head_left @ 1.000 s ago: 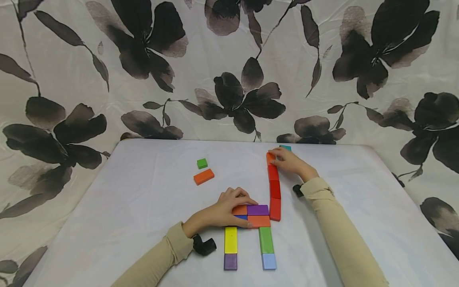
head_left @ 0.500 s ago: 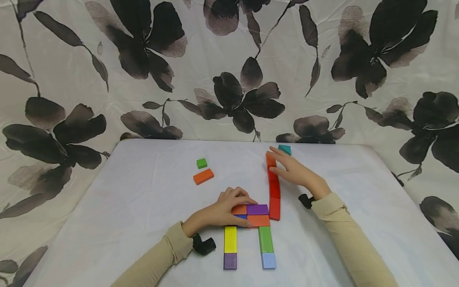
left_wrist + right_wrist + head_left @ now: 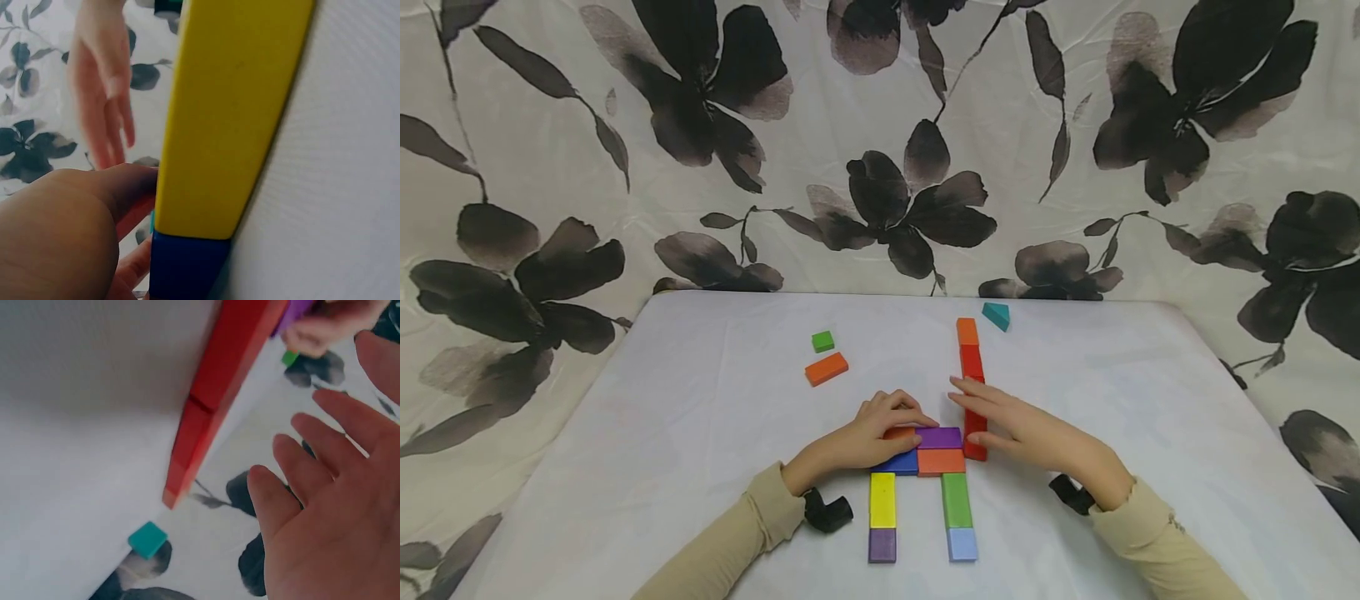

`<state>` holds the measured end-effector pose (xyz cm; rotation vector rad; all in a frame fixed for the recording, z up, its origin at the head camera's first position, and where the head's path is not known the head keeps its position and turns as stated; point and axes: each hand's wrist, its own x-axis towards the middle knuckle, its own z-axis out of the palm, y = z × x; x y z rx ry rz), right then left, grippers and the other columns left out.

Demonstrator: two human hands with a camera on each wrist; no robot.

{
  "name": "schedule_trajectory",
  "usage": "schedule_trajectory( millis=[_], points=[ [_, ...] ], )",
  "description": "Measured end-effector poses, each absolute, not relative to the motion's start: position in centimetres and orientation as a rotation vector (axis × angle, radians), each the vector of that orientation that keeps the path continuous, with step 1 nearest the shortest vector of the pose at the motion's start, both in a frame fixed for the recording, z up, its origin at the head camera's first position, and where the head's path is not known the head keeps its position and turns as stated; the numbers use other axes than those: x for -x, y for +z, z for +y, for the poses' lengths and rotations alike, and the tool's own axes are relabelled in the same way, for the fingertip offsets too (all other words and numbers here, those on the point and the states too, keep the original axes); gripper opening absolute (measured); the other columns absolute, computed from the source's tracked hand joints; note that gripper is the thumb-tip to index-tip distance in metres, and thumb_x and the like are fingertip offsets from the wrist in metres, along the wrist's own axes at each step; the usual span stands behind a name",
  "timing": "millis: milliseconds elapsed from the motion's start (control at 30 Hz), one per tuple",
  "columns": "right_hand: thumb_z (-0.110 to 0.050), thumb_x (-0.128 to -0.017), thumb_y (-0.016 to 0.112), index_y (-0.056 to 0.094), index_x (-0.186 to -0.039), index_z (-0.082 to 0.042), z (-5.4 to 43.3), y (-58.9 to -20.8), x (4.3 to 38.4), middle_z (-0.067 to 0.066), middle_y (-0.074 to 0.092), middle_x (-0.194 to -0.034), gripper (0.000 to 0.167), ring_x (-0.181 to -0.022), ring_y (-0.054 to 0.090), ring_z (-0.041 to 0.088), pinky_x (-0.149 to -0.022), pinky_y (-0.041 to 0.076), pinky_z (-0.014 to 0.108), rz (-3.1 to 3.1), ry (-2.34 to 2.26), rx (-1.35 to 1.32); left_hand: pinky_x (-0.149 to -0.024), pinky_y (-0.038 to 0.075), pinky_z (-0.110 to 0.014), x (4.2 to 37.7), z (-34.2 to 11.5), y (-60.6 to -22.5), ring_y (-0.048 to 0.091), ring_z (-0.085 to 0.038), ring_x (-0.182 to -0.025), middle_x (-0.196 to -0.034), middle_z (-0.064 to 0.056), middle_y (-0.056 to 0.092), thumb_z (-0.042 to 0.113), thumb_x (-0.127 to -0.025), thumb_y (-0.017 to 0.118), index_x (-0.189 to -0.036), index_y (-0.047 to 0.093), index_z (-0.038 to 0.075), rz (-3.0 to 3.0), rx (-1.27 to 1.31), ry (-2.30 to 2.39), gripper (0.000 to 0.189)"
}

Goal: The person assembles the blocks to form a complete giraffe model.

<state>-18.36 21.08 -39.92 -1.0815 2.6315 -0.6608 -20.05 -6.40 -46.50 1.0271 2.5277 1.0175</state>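
Observation:
My left hand rests on a flat group of blocks, its thumb lying over the blue block with the tip by the purple block. Its fingers partly cover an orange block; another orange block sits beside the blue one. To the right runs a column of red blocks topped by an orange block. My right hand, fingers spread, hovers across that column's lower part and holds nothing. In the right wrist view its palm and fingers are apart from the red blocks.
Below the group, a yellow block stands above a purple one, and a green block above a light blue one. A teal triangular block, small green block and loose orange block lie farther back.
My right hand has let go of the column's top orange block and come down toward me, uncovering the teal block. My left thumb has shifted up off the lower orange block, showing more blue.

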Motion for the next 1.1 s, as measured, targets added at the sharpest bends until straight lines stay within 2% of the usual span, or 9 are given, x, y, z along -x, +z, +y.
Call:
schedule_trajectory(
  millis=[267,433,567,700,1100],
  points=[
    [-0.029,-0.101,0.058,0.041,-0.152,-0.017,21.3,-40.9,15.0,0.001,0.028,-0.161,0.055,-0.148,0.024,0.026,-0.111,0.028,0.054,2.519,-0.556,1.127,-0.096,0.031,-0.044,20.0,-6.5,-46.3,0.038,-0.02,-0.121,-0.13,0.003,0.048,0.031,-0.098,0.061,-0.131,0.064,0.027,2.511,-1.05,1.009,0.034],
    [-0.029,-0.101,0.058,0.042,-0.152,-0.016,21.2,-40.9,14.3,-0.001,0.029,-0.161,0.055,-0.147,0.026,0.024,-0.111,0.028,0.054,2.506,-0.525,1.118,-0.1,0.031,-0.044,20.0,-6.7,-46.1,0.035,-0.016,-0.122,-0.131,0.008,0.045,0.045,-0.084,0.076,-0.131,0.062,0.026,2.474,-1.028,1.004,0.053],
    [-0.029,-0.1,0.059,0.041,-0.152,-0.016,21.1,-40.9,14.2,-0.002,0.028,-0.161,0.056,-0.147,0.027,0.024,-0.111,0.029,0.053,2.505,-0.509,1.092,-0.098,0.032,-0.041,19.9,-6.6,-46.3,0.037,-0.014,-0.117,-0.126,0.01,0.046,0.048,-0.077,0.081,-0.121,0.06,0.023,2.478,-1.033,1.014,0.055],
    [-0.029,-0.1,0.06,0.041,-0.152,-0.017,21.1,-40.9,14.1,-0.003,0.027,-0.162,0.057,-0.147,0.026,0.022,-0.112,0.029,0.051,2.506,-0.496,1.073,-0.096,0.033,-0.04,19.9,-6.5,-46.3,0.038,-0.014,-0.114,-0.124,0.01,0.046,0.046,-0.076,0.081,-0.113,0.055,0.021,2.496,-1.039,1.009,0.053],
    [-0.028,-0.098,0.063,0.041,-0.152,-0.015,21.0,-41.0,14.1,-0.002,0.026,-0.162,0.059,-0.148,0.024,0.022,-0.113,0.027,0.05,2.508,-0.497,1.062,-0.095,0.036,-0.038,19.6,-6.3,-45.9,0.038,-0.014,-0.115,-0.126,0.007,0.045,0.044,-0.076,0.08,-0.111,0.05,0.02,2.524,-1.015,0.955,0.052]
  ],
)
